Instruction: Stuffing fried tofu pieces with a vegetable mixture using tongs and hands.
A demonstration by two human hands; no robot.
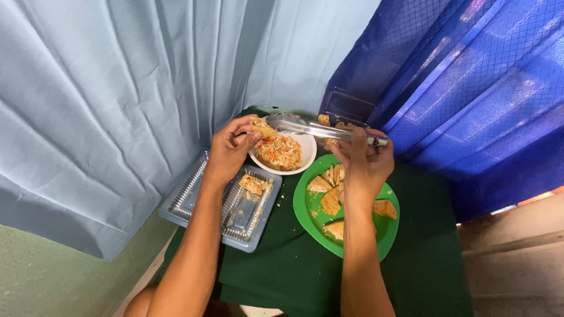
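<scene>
The left hand (229,149) pinches one folded snack (262,126) over the one white bowl (304,158). The right hand (363,161) grips one pair of metal tongs (317,129) above it. Right of the bowl, one green plate (385,232) holds about five pieces.

**What the view conceals**

My right hand (362,161) covers part of the green plate (305,205) and the pieces beneath it. The tongs (317,129) vanish inside my grip. Beyond my knuckles, food against the blue cloth (470,88) is too small to identify. Both elbows fall outside the bottom edge.
</scene>
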